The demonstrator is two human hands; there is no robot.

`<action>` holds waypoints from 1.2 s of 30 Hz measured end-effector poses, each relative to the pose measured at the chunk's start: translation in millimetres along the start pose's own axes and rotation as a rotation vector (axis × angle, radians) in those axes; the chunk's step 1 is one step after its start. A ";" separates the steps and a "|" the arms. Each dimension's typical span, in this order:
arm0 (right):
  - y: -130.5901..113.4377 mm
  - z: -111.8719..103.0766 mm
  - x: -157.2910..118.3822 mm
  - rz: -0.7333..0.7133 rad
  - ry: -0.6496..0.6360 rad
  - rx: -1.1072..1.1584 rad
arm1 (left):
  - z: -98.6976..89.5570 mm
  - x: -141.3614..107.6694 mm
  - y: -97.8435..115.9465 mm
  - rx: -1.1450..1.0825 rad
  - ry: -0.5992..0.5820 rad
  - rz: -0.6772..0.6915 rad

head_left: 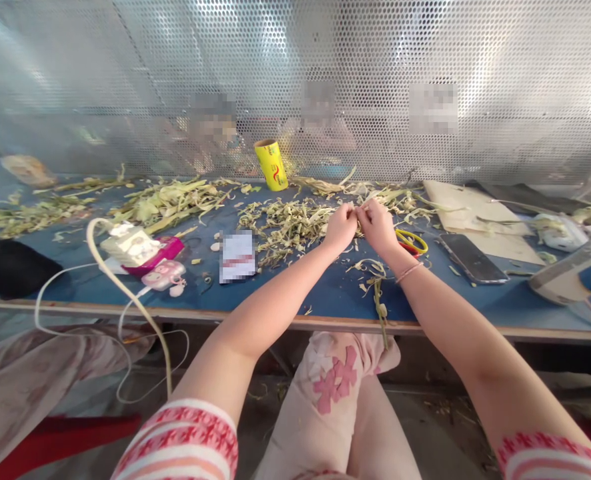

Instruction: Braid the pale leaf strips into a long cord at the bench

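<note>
My left hand point(342, 225) and my right hand point(377, 221) meet over the blue table, their fingertips pinched together. Whatever lies between the fingers is too small to make out. Just left of them spreads a pile of dry, pale green plant scraps point(295, 225), torn into small bits and strips. Longer leafy pieces point(393, 197) lie behind my right hand. Below my right wrist, a thin plant stalk point(378, 303) with curled strips hangs over the table's front edge. Beside that wrist rests a yellow ring-shaped item point(415, 241), partly hidden by my arm.
A yellow cardboard tube point(271, 165) stands by the perforated metal panel point(370, 67). To the left are a cabled power adapter point(134, 245), a white card point(237, 257), leaf heaps point(168, 203) and a black pouch point(13, 267). A phone point(471, 258) and cardboard point(480, 220) lie right.
</note>
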State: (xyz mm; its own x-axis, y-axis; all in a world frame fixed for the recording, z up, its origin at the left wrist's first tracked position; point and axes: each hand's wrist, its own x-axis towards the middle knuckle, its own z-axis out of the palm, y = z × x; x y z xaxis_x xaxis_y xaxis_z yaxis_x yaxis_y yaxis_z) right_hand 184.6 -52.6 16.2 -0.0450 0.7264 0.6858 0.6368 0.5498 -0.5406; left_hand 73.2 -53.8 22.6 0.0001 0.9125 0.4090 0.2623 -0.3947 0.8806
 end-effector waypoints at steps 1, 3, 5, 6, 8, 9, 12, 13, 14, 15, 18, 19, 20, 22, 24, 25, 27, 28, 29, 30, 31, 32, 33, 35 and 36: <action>0.2 -0.4 0.0 -0.016 -0.016 -0.016 | -1.4 1.0 -0.8 0.010 -0.016 -0.019; 0.8 -1.7 0.1 -0.044 -0.046 -0.033 | -4.3 3.3 -1.9 0.009 -0.070 -0.071; 1.6 -3.4 0.3 -0.052 -0.062 -0.021 | -6.3 5.1 -2.3 -0.019 -0.109 -0.105; 1.9 -4.2 0.4 -0.046 -0.068 -0.002 | -6.9 5.5 -2.0 -0.034 -0.106 -0.110; 2.2 -5.4 0.4 -0.029 -0.079 0.045 | -7.1 5.4 -0.5 -0.042 -0.074 -0.097; 2.0 -5.6 0.2 -0.021 -0.082 0.066 | -7.0 4.8 0.5 -0.032 -0.054 -0.083; 0.7 -4.7 -0.8 0.019 -0.062 0.100 | -6.5 2.3 3.9 0.029 -0.007 -0.017; 0.0 -4.0 -1.1 0.041 -0.046 0.112 | -6.5 1.6 4.8 0.042 0.003 0.010; -0.7 -3.3 -1.4 0.067 -0.030 0.132 | -6.5 1.1 5.4 0.048 0.011 0.037; -1.3 -2.6 -1.6 0.094 -0.014 0.158 | -6.6 0.7 5.8 0.050 0.017 0.058; -3.0 -0.9 -1.1 0.165 0.011 0.247 | -6.9 1.3 5.9 0.039 0.010 0.078; -3.4 -0.6 -0.7 0.182 0.013 0.272 | -7.0 1.8 5.8 0.035 0.008 0.078; -3.7 -0.4 -0.1 0.195 0.013 0.290 | -7.1 2.3 5.8 0.029 0.009 0.079; -4.4 -0.1 1.0 0.213 0.018 0.310 | -7.4 3.3 5.9 0.018 0.020 0.086; -5.3 0.0 1.8 0.222 0.029 0.324 | -7.7 4.0 6.0 0.007 0.036 0.088; -6.1 0.0 2.0 0.224 0.032 0.332 | -7.9 4.2 5.9 0.001 0.043 0.089; -8.4 -0.1 2.2 0.223 0.030 0.348 | -8.1 4.8 5.0 -0.014 0.052 0.091; -10.0 -0.3 2.2 0.223 0.023 0.354 | -8.2 5.1 4.2 -0.022 0.057 0.092; -11.7 -0.5 2.1 0.223 0.015 0.357 | -8.2 5.5 3.3 -0.029 0.063 0.094; -13.4 -0.7 2.1 0.221 0.008 0.358 | -8.2 6.0 2.3 -0.034 0.070 0.096; -15.0 -0.9 2.1 0.216 0.005 0.357 | -8.1 6.4 1.3 -0.039 0.077 0.099; -16.5 -1.1 2.0 0.207 0.007 0.354 | -8.1 6.8 0.5 -0.044 0.084 0.100; -17.8 -1.3 1.9 0.195 0.011 0.352 | -8.1 7.1 -0.2 -0.048 0.090 0.101; -19.3 -1.5 1.5 0.172 0.018 0.364 | -8.2 7.3 -1.0 -0.057 0.096 0.105; -19.6 -1.5 1.2 0.167 0.016 0.381 | -8.5 7.3 -1.2 -0.061 0.097 0.107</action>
State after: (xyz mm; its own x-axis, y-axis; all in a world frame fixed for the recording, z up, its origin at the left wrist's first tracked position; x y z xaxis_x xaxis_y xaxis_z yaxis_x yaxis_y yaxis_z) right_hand 173.2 -63.1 28.4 0.0483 0.8137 0.5793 0.3039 0.5405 -0.7845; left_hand 64.7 -47.6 26.6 -0.0687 0.8514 0.5200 0.2071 -0.4977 0.8423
